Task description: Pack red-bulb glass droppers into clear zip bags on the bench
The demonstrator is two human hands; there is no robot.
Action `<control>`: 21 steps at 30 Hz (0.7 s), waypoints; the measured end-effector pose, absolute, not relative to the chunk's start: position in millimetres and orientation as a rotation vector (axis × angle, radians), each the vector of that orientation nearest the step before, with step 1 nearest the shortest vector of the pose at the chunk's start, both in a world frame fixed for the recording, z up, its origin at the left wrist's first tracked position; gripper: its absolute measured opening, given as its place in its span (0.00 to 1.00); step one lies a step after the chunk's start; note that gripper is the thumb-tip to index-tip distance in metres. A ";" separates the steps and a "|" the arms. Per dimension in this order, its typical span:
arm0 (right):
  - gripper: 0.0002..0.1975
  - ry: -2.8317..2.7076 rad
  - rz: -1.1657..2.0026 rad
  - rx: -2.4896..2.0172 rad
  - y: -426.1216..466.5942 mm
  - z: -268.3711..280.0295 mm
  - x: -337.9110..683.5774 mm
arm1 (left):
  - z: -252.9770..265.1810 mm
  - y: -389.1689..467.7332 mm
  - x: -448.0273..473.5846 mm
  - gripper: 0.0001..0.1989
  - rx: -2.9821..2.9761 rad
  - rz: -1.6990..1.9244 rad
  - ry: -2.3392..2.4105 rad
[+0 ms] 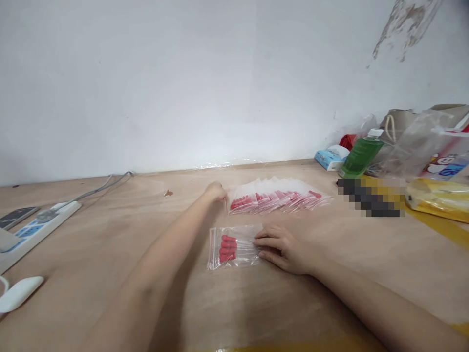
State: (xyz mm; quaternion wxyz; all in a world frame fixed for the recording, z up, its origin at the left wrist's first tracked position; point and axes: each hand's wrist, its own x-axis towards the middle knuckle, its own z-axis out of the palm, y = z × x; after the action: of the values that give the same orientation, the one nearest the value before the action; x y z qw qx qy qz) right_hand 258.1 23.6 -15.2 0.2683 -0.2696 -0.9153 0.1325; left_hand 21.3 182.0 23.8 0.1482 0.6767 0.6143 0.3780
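Flat on the wooden table lies a clear zip bag. Inside it are several droppers with red bulbs and thin clear stems, the bulbs toward the zip on the left. My right hand rests on the bag's right end, fingers stretched over the plastic and thumb apart. Farther back, several similar bags overlap in a fanned row, red bulbs showing through. My left hand reaches to the left end of that row, its fingers curled at the edge of the leftmost bag. Its fingertips are partly hidden.
At left are a power strip with a cable, a phone and a white rounded object. A green bottle, a blue box and plastic bags stand at right. A white wall rises behind.
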 end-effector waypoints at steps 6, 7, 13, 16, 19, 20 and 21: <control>0.14 -2.443 0.362 -0.727 24.7 -19.0 258.3 | 36.8 95.4 -45.4 0.13 1.713 1.405 1.680; 0.14 -2.439 0.363 -0.730 25.1 -19.9 258.4 | 32.2 77.0 -55.6 0.14 1.611 1.538 1.567; 0.14 -2.443 0.367 -0.725 25.4 -21.4 258.7 | -4.2 15.2 -74.2 0.23 1.169 1.668 1.423; 0.14 -2.446 0.368 -0.734 24.8 -20.3 258.9 | -9.4 13.0 -66.0 0.22 1.079 1.706 1.383; 0.15 -2.447 0.365 -0.735 24.6 -20.0 259.3 | -11.0 13.9 -58.0 0.21 1.026 1.701 1.336; 0.15 -2.447 0.364 -0.733 24.6 -20.2 259.4 | -11.9 13.8 -56.0 0.20 1.011 1.693 1.326; 0.15 -2.448 0.364 -0.734 24.7 -20.4 259.5 | -13.1 13.4 -54.5 0.20 1.000 1.682 1.317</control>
State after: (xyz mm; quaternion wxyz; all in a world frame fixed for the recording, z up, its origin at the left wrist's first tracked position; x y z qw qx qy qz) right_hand 259.5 24.7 -20.4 0.2765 -0.2731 -0.9114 0.1357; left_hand -54.5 13.4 -13.1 0.3815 0.3918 0.5161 0.6592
